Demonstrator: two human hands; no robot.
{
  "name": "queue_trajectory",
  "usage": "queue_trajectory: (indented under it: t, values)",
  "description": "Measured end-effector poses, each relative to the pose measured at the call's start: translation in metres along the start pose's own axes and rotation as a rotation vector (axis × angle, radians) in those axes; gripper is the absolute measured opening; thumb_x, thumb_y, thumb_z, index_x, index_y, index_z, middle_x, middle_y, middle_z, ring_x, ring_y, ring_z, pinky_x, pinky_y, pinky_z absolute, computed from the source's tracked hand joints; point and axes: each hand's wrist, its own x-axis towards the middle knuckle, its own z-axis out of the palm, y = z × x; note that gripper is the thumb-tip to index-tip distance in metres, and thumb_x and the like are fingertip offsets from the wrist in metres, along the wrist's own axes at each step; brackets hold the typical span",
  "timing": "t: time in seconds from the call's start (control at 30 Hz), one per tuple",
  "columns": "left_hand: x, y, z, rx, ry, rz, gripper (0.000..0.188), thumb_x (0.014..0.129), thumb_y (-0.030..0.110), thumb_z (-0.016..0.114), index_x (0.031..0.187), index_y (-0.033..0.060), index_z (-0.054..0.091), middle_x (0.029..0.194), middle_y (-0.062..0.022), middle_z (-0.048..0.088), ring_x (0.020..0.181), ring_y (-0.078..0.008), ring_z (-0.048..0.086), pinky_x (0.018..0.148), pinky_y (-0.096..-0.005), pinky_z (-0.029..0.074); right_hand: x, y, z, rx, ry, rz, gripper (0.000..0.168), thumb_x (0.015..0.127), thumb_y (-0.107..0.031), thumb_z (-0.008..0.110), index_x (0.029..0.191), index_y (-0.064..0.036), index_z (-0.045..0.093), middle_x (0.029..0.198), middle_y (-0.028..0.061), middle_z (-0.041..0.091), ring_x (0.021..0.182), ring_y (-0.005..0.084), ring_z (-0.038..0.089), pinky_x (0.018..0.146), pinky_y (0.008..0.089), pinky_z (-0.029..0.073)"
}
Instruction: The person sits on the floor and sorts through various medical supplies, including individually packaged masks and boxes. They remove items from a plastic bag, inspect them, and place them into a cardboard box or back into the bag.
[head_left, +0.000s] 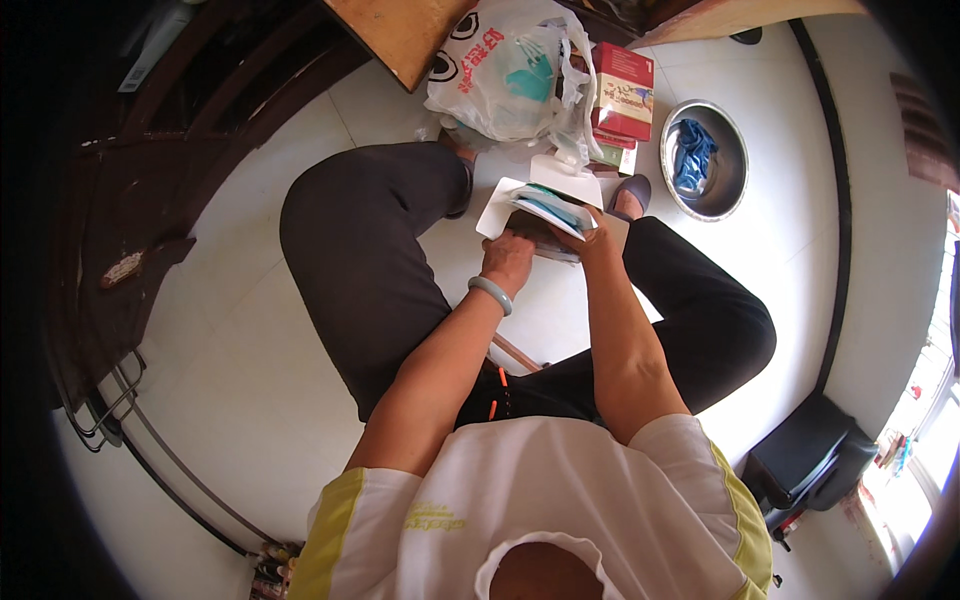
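Note:
Between my knees an opened white cardboard box (501, 210) has its flaps spread. Flat blue-and-white packets (551, 206) show at its mouth. My right hand (590, 234) grips the box and packets at their right side, its thumb near the packets' edge. My left hand (510, 259), below a pale bangle on the wrist, is at the near left side of the box with its fingers curled; its fingertips are hidden, and I cannot tell what they hold. Just beyond the box, a white plastic bag (487, 82) with printed writing holds teal and white items.
Red cartons (624, 94) stand right of the bag, above a green-and-white box (619, 157). A metal basin (742, 161) holds a blue cloth (694, 159). Dark wooden furniture (150, 187) is at left, a wooden table corner (405, 37) above, and a black seat (802, 450) at lower right.

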Motion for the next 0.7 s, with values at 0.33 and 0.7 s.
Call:
queue_trajectory:
  t: [0.33, 0.7]
  values:
    - [0.004, 0.0, 0.006, 0.042, -0.032, 0.026, 0.019, 0.08, 0.009, 0.054, 0.079, 0.0086, 0.073, 0.083, -0.0121, 0.069, 0.087, -0.0278, 0.065, 0.072, -0.0427, 0.052, -0.014, 0.024, -0.003, 0.754, 0.174, 0.263, 0.025, 0.081, -0.004, 0.065, 0.105, -0.003, 0.057, 0.104, 0.0142, 0.064, 0.091, 0.0236, 0.064, 0.083, 0.0334, 0.054]
    - [0.002, 0.005, -0.006, -0.005, -0.014, 0.033, 0.021, 0.078, 0.004, 0.051, 0.087, 0.0047, 0.069, 0.088, -0.0175, 0.068, 0.09, -0.0321, 0.065, 0.077, -0.0429, 0.053, -0.018, 0.024, -0.004, 0.673, 0.045, -0.078, 0.023, 0.088, -0.011, 0.056, 0.111, -0.007, 0.059, 0.11, 0.0147, 0.062, 0.097, 0.0243, 0.063, 0.089, 0.0344, 0.052]
